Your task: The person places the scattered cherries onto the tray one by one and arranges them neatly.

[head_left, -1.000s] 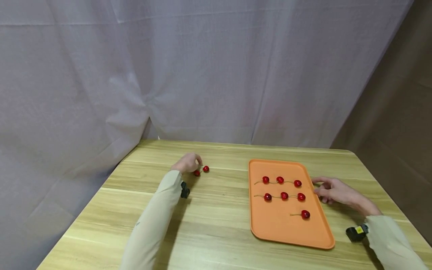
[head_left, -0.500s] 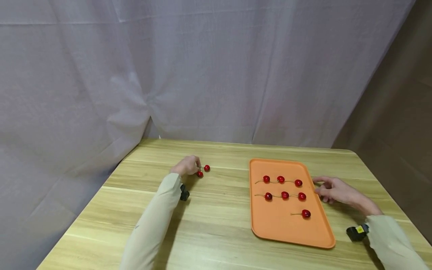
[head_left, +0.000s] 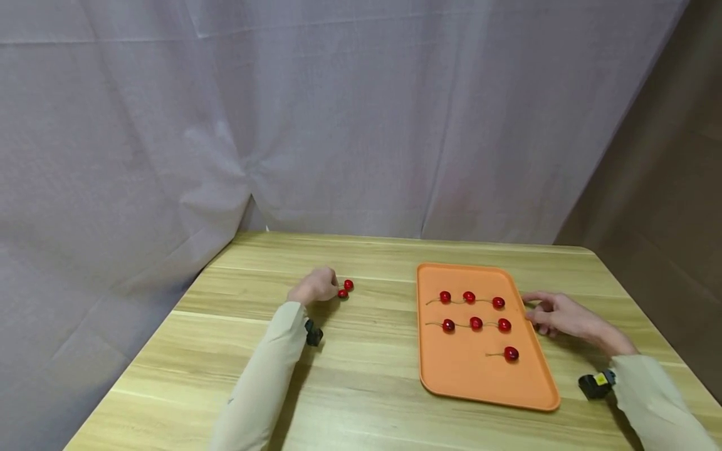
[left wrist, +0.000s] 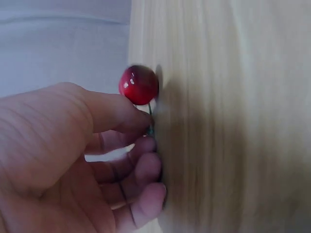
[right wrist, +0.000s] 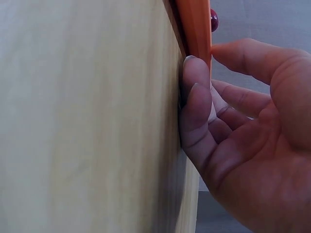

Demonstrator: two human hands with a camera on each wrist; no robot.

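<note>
Grey curtain backdrop, light wooden bench with plank grain.

Left hand: fingers curled, thumb and forefinger pinching the thin green stem of a small glossy red cherry. In the left wrist view the fruit hangs just past the fingertips, right at the bench surface; can't tell if it is off the wood or touching. A second loose red cherry sits just beside it on the bench, slightly farther back.

Right hand: holding nothing, fingers loosely bent, resting on the bench against the right long edge of the flat orange plastic tray. Right wrist view shows fingertips touching the tray rim, thumb over it, not wrapped round it. Reads as bracing.

Tray holds seven red cherries with stems: back row of three, middle row of three, one alone starting a third row at the right end. Stems all point left.

My read on doing this step well:
- keep the pinch on the stem, not the fruit, so nothing bruises or rolls
- lift straight up before moving sideways; the neighbour cherry is close enough to get knocked
- carry low over the tray rim, set down left of the lone cherry, stem pointing left to match
- keep the right hand against the rim so the tray doesn't slide.
</note>
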